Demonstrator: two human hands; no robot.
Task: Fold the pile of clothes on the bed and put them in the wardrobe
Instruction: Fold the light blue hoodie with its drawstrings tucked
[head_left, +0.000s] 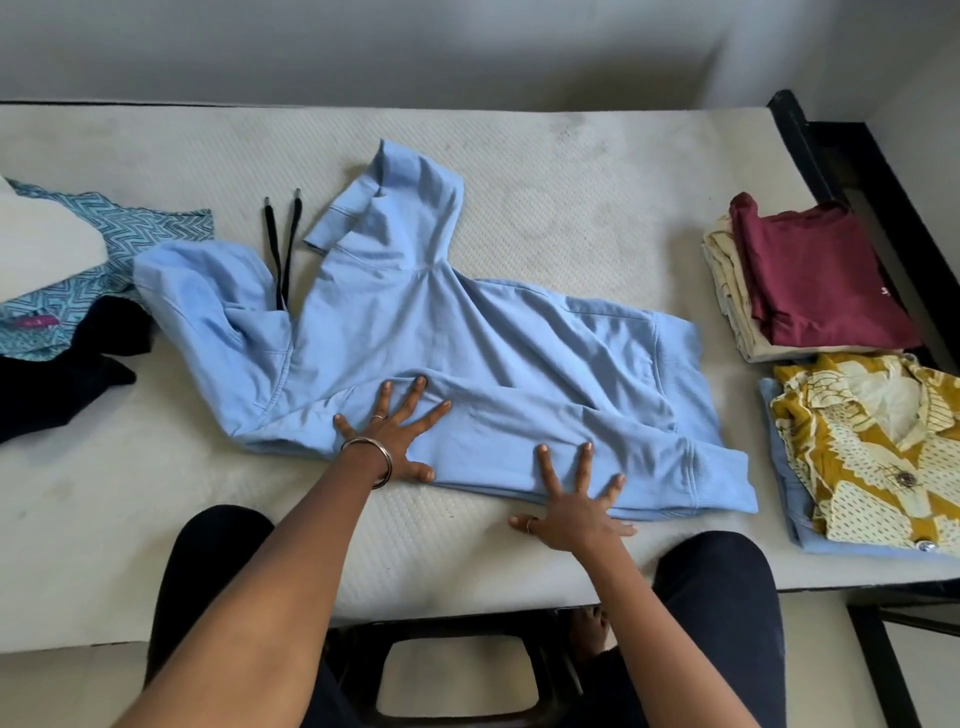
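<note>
Pressing flat on a light blue hoodie (415, 317) spread over the bed (545, 171): left hand (397, 434), right hand (574, 506), fingers splayed.

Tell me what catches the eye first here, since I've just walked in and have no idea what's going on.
The light blue hoodie spread across the middle of the bed, with the left hand and right hand pressed flat on its near sleeve. At the right lie folded stacks, a maroon shirt on top of one and a yellow patterned shirt on the other. Unfolded clothes sit at the left.
</note>
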